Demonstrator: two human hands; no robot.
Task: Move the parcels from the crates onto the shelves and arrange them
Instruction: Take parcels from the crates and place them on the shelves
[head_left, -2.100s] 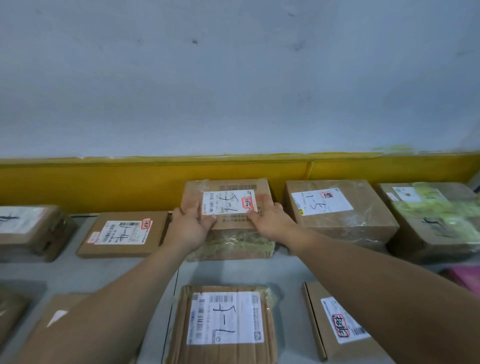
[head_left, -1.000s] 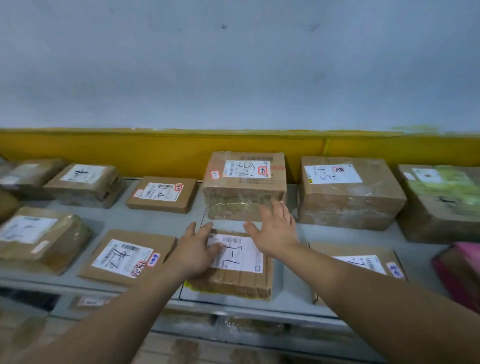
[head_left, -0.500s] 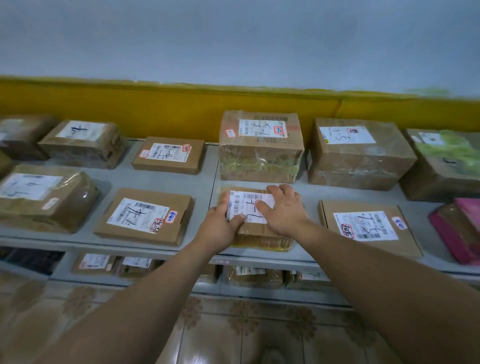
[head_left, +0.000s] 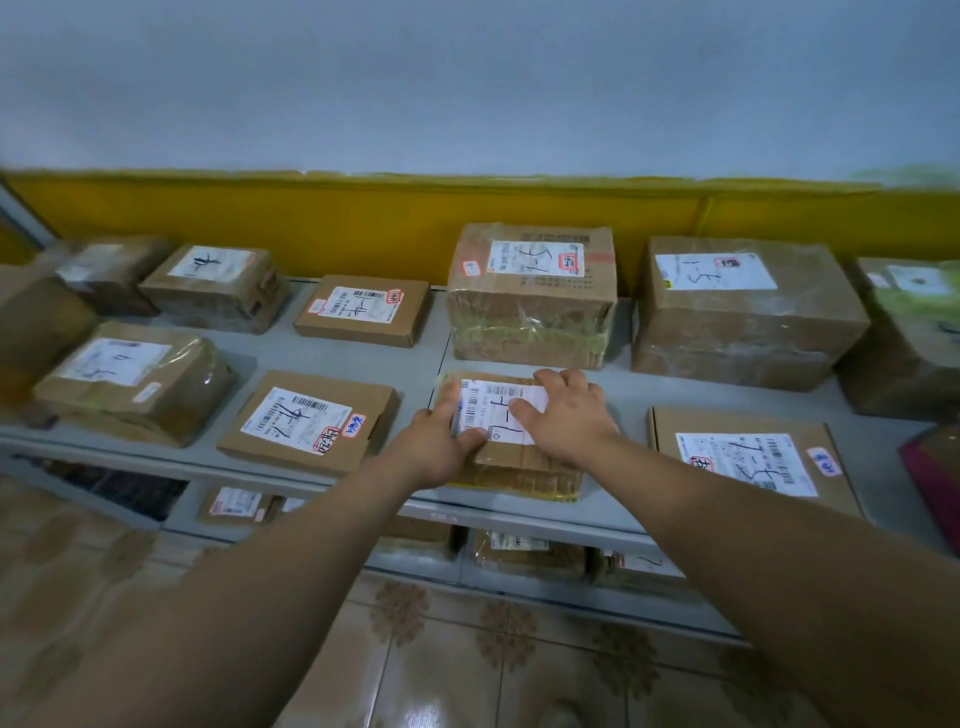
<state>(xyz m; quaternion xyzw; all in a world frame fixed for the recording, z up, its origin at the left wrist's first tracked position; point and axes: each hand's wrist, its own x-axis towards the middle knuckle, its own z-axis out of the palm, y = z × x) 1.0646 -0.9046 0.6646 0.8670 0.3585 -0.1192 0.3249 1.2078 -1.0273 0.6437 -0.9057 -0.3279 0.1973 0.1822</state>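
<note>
**Flat parcel under adjustment, near row of top shelf**

Step in hand, as judged: arranging, not carrying. Taped parcel (head_left: 514, 467) lying flat on the top shelf (head_left: 332, 358), in the near row, close to the front edge (head_left: 519, 512) and directly in front of a taller taped box (head_left: 530, 312).

Left grip (head_left: 436, 452) set against the near-left corner: thumb on the white label, one finger stretched along the left edge, other fingers hidden, no wrap-around visible. Right grip (head_left: 566, 415) spread palm-down over the right half of the top, fingers straight across the label. Neither pinching nor lifting, so far as visible.

Next move, as judged: a short slide or twist to square the parcel with its row, then release. Calls for light downward pressure and a push away from the front edge, not toward it.

Edges and room:
- Behind: only a narrow strip of bare shelf before the taller box.
- Left: a wider bare strip toward a flat labelled box (head_left: 306, 421).
- Right: a wider bare strip toward another flat box (head_left: 748, 457).
- Far right: a large box (head_left: 743, 312), well apart.
- Near side: just short of the shelf lip; possible slight overhang, not decidable from this angle.
- Below: a lower shelf (head_left: 452, 571), stocked with further parcels.
- No crates in view.
</note>
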